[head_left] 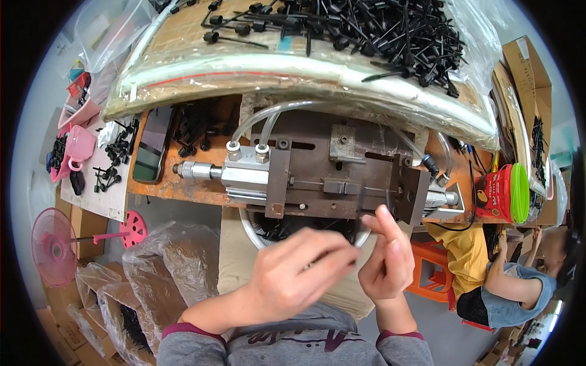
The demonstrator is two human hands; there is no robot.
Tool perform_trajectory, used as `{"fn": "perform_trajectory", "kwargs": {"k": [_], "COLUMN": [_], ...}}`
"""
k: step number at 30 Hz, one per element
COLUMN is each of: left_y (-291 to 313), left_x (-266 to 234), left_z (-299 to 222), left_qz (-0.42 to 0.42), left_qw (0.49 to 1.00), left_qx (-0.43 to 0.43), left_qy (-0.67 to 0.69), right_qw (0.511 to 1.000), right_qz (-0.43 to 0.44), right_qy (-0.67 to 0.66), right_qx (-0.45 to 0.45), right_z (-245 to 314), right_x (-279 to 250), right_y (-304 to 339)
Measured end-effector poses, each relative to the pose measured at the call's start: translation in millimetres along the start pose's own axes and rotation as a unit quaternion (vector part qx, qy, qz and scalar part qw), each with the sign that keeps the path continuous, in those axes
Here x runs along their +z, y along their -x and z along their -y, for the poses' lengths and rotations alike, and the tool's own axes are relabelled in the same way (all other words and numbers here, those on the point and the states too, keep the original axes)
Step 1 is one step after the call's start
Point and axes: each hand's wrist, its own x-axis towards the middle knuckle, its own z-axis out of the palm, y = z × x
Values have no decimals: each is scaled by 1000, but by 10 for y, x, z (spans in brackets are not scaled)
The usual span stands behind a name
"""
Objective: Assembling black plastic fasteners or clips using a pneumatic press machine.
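Observation:
My left hand (302,268) is closed, its fingers pinched together, slightly smeared by motion, with a bit of black showing at the fingertips. Beside it my right hand (389,259) has its fingers curled and drawn together; what they hold, if anything, is hard to make out. A thin black stemmed plastic part (360,222), blurred, rises between the two hands. Just beyond them lies a brown metal fixture (317,204) with a silver air cylinder (245,180) at its left and a small metal clamp block (342,187) in its middle.
A plastic-wrapped board (244,72) beyond the fixture carries a heap of black stemmed parts (390,30). A phone (152,146) lies at left, a red tub with green rim (503,192) at right. Another person (513,287) sits at right. A pink fan (55,247) stands at left.

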Motion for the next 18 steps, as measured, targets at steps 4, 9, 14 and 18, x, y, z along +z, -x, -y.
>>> {"fn": "perform_trajectory", "kwargs": {"k": [4,9,14,18], "left_y": [2,-27,-121,-158], "left_x": [133,234,169,149], "left_z": [173,161,142,126], "left_qz": [19,59,78,97], "left_qw": [988,968,963,959], "left_qx": [22,23,16,11], "left_qy": [-154,-244,-258,-264], "right_qw": [991,986,970,969], "right_qz": [88,24,-66,-34], "right_qy": [-3,-61,-102,-158], "right_qx": [98,153,212,186], "right_z": [87,144,242,189], "right_x": [-140,-175,-176,-217], "right_y": [54,90,58,42]}}
